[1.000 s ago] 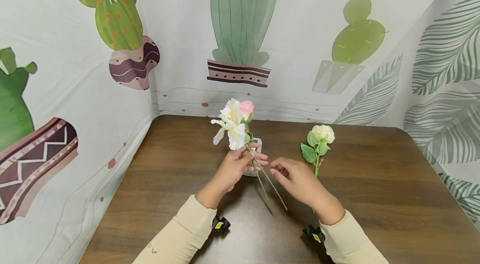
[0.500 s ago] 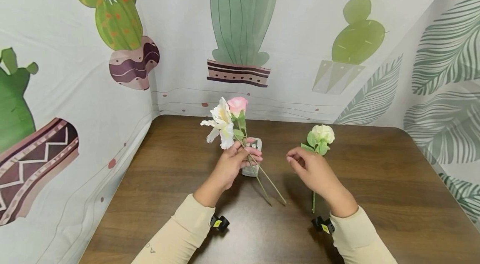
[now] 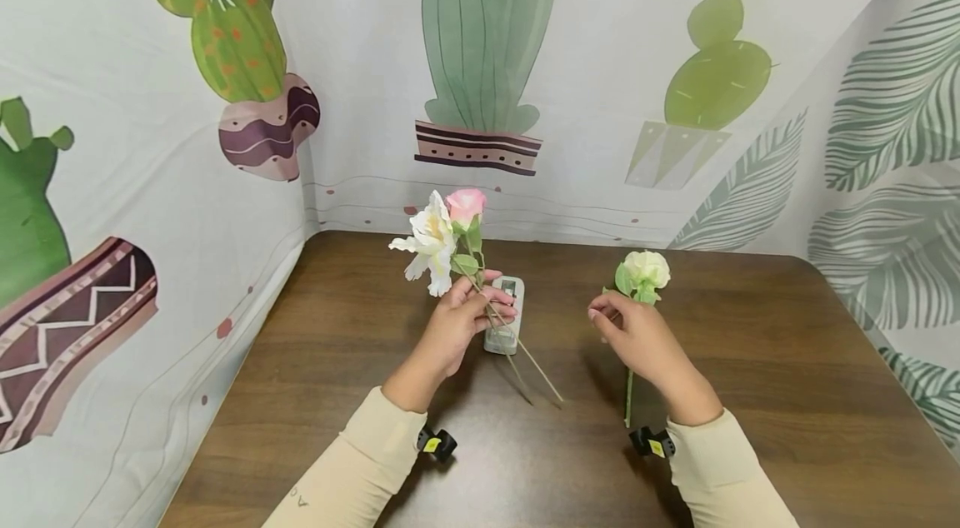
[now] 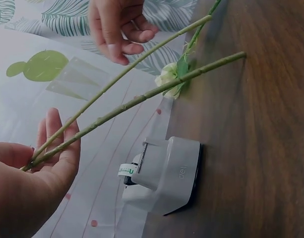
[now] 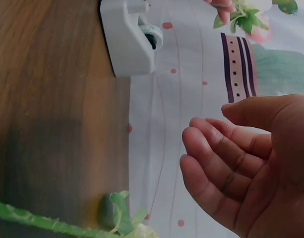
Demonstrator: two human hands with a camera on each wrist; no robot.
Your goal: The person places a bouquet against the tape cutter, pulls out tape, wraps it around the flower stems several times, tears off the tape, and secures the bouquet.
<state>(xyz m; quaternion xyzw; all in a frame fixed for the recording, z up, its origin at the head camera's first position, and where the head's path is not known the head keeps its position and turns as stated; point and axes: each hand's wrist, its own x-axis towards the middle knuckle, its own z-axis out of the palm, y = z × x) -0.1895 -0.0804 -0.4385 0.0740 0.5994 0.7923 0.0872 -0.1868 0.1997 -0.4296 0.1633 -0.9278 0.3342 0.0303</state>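
Between thumb and fingers, my left hand (image 3: 452,330) pinches the stems of a white iris-like flower (image 3: 429,245) and a pink rose (image 3: 466,206). Both blooms lean up and to the left, and the two bare stems (image 4: 123,106) cross and spread apart below the grip. My right hand (image 3: 641,338) holds nothing, its fingers loosely bent, in front of a pale cream-green rose (image 3: 647,269) lying on the table. That hand hides part of the rose's leaves and stem. In the right wrist view its palm and bent fingers show nothing between them.
A grey-white tape dispenser (image 4: 169,173) with a roll of tape stands on the brown wooden table (image 3: 360,345), partly behind the left fingers. A cloth printed with cacti and leaves (image 3: 360,28) hangs along the back and sides of the table.
My right hand has drawn away to the right from the stems, toward the pale rose. My left hand has shifted left with both flowers, uncovering more of the tape dispenser.
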